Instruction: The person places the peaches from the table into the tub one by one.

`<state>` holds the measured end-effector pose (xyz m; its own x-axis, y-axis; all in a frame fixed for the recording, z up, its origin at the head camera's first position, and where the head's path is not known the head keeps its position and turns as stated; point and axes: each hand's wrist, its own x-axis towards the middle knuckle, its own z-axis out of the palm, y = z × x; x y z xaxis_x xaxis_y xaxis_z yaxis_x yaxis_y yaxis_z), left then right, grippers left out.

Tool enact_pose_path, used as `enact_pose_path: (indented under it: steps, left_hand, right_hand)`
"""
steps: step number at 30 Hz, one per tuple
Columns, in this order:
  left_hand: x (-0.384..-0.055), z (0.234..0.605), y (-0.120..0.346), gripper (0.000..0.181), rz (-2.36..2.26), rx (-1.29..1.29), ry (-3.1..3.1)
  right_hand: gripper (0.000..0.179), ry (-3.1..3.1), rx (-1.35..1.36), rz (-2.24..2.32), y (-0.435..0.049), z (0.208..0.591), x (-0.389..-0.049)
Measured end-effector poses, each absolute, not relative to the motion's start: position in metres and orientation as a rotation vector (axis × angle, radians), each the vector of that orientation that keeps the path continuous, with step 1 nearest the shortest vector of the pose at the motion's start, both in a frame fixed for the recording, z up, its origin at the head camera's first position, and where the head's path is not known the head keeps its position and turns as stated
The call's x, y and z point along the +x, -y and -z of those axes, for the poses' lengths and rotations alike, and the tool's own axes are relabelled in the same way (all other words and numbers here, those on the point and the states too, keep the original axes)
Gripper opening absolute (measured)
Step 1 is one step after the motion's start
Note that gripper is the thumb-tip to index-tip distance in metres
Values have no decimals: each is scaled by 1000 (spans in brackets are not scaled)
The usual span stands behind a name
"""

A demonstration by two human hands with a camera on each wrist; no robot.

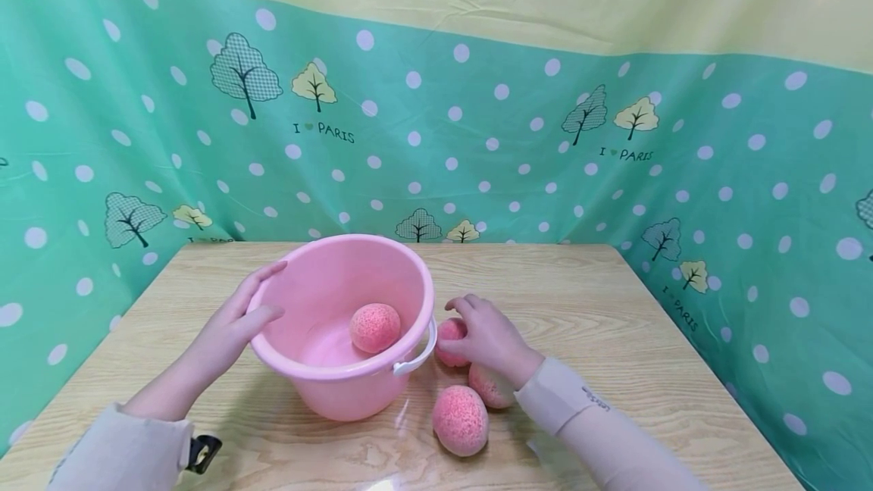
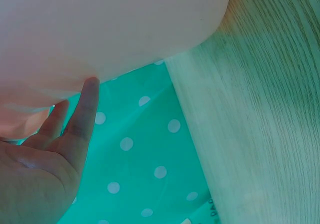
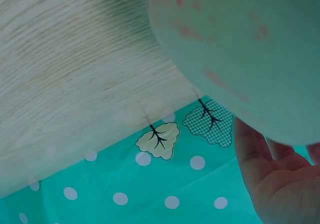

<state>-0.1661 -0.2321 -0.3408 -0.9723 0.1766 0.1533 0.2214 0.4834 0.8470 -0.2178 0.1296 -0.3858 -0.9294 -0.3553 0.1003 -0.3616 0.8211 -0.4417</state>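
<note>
A pink bucket (image 1: 341, 392) leans toward the near side, with one pink speckled peach (image 1: 375, 327) inside. My left hand (image 1: 235, 320) holds its left rim, thumb over the inside and fingers along the outside; the left wrist view shows those fingers against the bucket wall (image 2: 115, 23). To the right of the bucket, my right hand (image 1: 487, 332) arches over another peach (image 1: 452, 342), thumb in front of it and fingers spread above. Two more peaches lie nearer: one (image 1: 489, 386) partly under my right wrist, another (image 1: 461, 420) beside it.
A white handle (image 1: 417, 351) hangs at the bucket's right side, close to the peach under my hand. The wooden table (image 1: 546, 271) is backed and flanked by a green polka-dot cloth (image 1: 423, 150) printed with trees.
</note>
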Motion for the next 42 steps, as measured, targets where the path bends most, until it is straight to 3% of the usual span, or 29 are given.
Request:
enact_pose_path:
  steps: [42]
  left_hand:
    - [-166,342,232,61,1545,-367,2662]
  right_hand:
    - [73,3180,579,-646,-121,397,-219]
